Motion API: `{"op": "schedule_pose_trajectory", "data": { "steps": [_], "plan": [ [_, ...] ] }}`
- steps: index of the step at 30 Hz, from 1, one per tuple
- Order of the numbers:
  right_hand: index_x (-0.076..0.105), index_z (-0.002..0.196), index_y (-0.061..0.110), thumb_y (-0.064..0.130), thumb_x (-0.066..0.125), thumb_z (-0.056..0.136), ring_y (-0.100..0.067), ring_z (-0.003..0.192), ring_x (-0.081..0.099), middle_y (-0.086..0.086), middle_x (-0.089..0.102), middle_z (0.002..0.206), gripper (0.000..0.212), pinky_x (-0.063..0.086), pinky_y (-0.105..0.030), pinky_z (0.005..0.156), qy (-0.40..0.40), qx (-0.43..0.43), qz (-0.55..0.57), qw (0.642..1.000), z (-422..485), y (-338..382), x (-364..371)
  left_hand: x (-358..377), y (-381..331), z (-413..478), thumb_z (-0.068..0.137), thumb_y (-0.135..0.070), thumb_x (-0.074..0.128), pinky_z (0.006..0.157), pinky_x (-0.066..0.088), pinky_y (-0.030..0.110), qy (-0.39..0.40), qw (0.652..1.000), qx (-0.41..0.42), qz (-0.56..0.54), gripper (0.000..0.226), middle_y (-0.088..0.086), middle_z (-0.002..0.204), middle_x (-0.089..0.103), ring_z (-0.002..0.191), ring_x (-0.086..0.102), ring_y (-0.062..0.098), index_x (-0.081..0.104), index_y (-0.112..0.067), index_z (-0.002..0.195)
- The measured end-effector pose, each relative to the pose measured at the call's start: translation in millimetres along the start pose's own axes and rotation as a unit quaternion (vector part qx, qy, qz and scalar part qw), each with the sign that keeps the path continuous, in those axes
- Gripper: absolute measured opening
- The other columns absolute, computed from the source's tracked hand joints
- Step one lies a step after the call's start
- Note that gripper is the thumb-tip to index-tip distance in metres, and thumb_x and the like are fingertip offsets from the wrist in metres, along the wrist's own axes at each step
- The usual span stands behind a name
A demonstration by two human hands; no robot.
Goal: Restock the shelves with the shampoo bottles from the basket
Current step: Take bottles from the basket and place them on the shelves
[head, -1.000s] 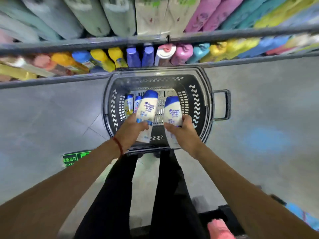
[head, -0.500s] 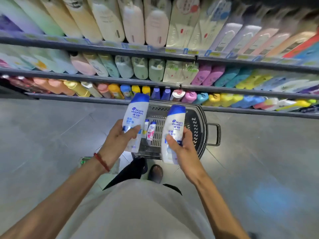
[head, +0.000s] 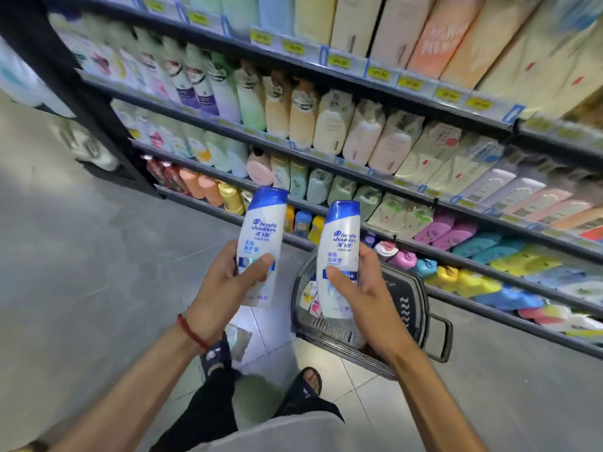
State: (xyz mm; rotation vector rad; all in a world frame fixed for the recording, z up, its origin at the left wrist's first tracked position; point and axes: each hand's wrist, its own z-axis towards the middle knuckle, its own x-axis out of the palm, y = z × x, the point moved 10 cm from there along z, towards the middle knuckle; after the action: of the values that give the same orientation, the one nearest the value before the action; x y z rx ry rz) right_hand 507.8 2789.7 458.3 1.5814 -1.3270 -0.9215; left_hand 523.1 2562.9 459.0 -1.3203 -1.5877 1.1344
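A tall dark metal shelving unit (head: 98, 125) fills the upper and right part of the view, its tiers running slantwise and packed with rows of pastel plastic bottles and refill pouches (head: 329, 122), with yellow price tags (head: 378, 73) along the front rails; much of this stock is blurred and its labels cannot be read. Below it lies a grey tiled floor (head: 81, 256), on which a dark plastic shopping basket with a white zigzag pattern and a loop handle (head: 416, 288) stands just beside the lowest shelf, to the person's right front. The person stands over it in dark trousers and dark open sandals (head: 306, 386), both bare forearms reaching forward. The left hand (head: 222, 288) grips a white shampoo bottle with a blue cap and blue lettering (head: 262, 230) round its lower half, thumb across the front label, and holds it upright with the cap uppermost, in front of the lower shelves and clear of them. The right hand (head: 368, 295) grips a second white blue-capped shampoo bottle (head: 341, 243) in the same way, thumb on the front and fingers curled behind, above the near-left part of the basket. The two bottles are side by side, near each other but apart, neither touching a shelf. A few small bottles with yellow and pink labels (head: 311, 295) show inside the basket, partly hidden behind the right-hand bottle. A thin red cord bracelet (head: 192, 332) circles the left wrist.
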Motion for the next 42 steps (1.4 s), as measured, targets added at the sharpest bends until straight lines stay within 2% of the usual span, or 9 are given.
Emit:
{"op": "schedule_pose_trajectory", "data": {
  "steps": [5, 9, 12, 15, 20, 27, 33, 38, 42],
  "plan": [
    [0.042, 0.145, 0.029, 0.018, 0.067, 0.101, -0.019, 0.122, 0.067, 0.002, 0.064, 0.138, 0.052, 0.058, -0.045, 0.101, 0.032, -0.052, -0.015, 0.998, 29, 46, 79, -80, -24, 18, 0.085, -0.030, 0.071, 0.056, 0.052, 0.020, -0.020, 0.999, 0.014, -0.045, 0.025, -0.011, 0.073, 0.067, 0.067, 0.062, 0.004, 0.060, -0.016, 0.102],
    [0.042, 0.145, 0.030, 0.018, 0.069, 0.100, -0.016, 0.123, 0.067, 0.005, 0.065, 0.139, 0.053, 0.053, -0.050, 0.108, 0.023, -0.091, -0.009, 0.996, 51, 85, 152, -151, -55, 44, 0.095, -0.013, 0.065, 0.054, 0.049, 0.014, -0.019, 0.997, 0.049, -0.052, 0.008, -0.013, 0.073, 0.070, 0.064, 0.063, 0.001, 0.060, -0.019, 0.099],
    [0.045, 0.141, 0.034, 0.020, 0.069, 0.100, -0.014, 0.120, 0.069, 0.011, 0.069, 0.132, 0.050, 0.053, -0.050, 0.108, 0.006, -0.119, -0.016, 0.993, 65, 112, 204, -203, -90, 61, 0.088, -0.024, 0.069, 0.060, 0.051, 0.014, -0.008, 0.995, 0.076, -0.062, 0.028, -0.012, 0.084, 0.073, 0.068, 0.063, 0.000, 0.062, -0.019, 0.115],
    [0.044, 0.143, 0.034, 0.023, 0.069, 0.100, -0.018, 0.120, 0.069, 0.009, 0.068, 0.134, 0.051, 0.054, -0.052, 0.107, 0.000, -0.138, -0.019, 0.990, 82, 140, 254, -252, -123, 82, 0.081, -0.030, 0.079, 0.064, 0.053, 0.017, -0.004, 0.994, 0.093, -0.063, 0.038, -0.007, 0.088, 0.073, 0.070, 0.064, 0.002, 0.063, -0.019, 0.114],
    [0.043, 0.142, 0.024, 0.013, 0.069, 0.100, -0.014, 0.119, 0.068, 0.000, 0.066, 0.138, 0.051, 0.055, -0.048, 0.107, -0.003, -0.176, -0.008, 0.984, 120, 194, 316, -311, -173, 128, 0.088, -0.036, 0.063, 0.074, 0.055, 0.026, 0.013, 0.989, 0.134, -0.061, 0.037, 0.000, 0.099, 0.074, 0.084, 0.067, 0.010, 0.063, -0.018, 0.119],
    [0.045, 0.140, 0.029, 0.027, 0.073, 0.088, -0.013, 0.118, 0.069, 0.008, 0.070, 0.130, 0.059, 0.057, -0.028, 0.092, 0.012, -0.245, 0.012, 0.969, 197, 276, 366, -353, -239, 213, 0.085, -0.048, 0.070, 0.070, 0.058, 0.039, 0.041, 0.984, 0.159, -0.068, 0.033, 0.006, 0.095, 0.074, 0.075, 0.067, 0.021, 0.067, -0.028, 0.111],
    [0.045, 0.142, 0.028, 0.027, 0.074, 0.091, -0.012, 0.118, 0.069, 0.006, 0.070, 0.131, 0.059, 0.055, -0.024, 0.092, -0.003, -0.321, 0.037, 0.946, 267, 358, 383, -368, -331, 292, 0.095, -0.027, 0.067, 0.068, 0.052, 0.019, 0.068, 0.969, 0.235, -0.044, 0.031, 0.000, 0.094, 0.070, 0.075, 0.061, 0.008, 0.065, -0.012, 0.122],
    [0.046, 0.142, 0.023, 0.015, 0.072, 0.090, -0.011, 0.112, 0.070, 0.002, 0.072, 0.129, 0.058, 0.055, -0.022, 0.090, -0.016, -0.371, 0.048, 0.927, 305, 427, 389, -377, -402, 334, 0.095, -0.023, 0.060, 0.058, 0.050, 0.019, 0.077, 0.957, 0.276, -0.040, 0.031, 0.001, 0.094, 0.068, 0.075, 0.061, 0.011, 0.063, -0.010, 0.123],
    [0.046, 0.140, 0.020, 0.015, 0.075, 0.090, -0.013, 0.113, 0.069, -0.001, 0.071, 0.131, 0.058, 0.055, -0.026, 0.092, -0.015, -0.384, 0.051, 0.922, 324, 467, 402, -388, -447, 361, 0.088, -0.031, 0.063, 0.069, 0.056, 0.024, 0.095, 0.950, 0.293, -0.045, 0.037, -0.002, 0.099, 0.073, 0.079, 0.063, 0.012, 0.064, -0.015, 0.121]
  ]
}}
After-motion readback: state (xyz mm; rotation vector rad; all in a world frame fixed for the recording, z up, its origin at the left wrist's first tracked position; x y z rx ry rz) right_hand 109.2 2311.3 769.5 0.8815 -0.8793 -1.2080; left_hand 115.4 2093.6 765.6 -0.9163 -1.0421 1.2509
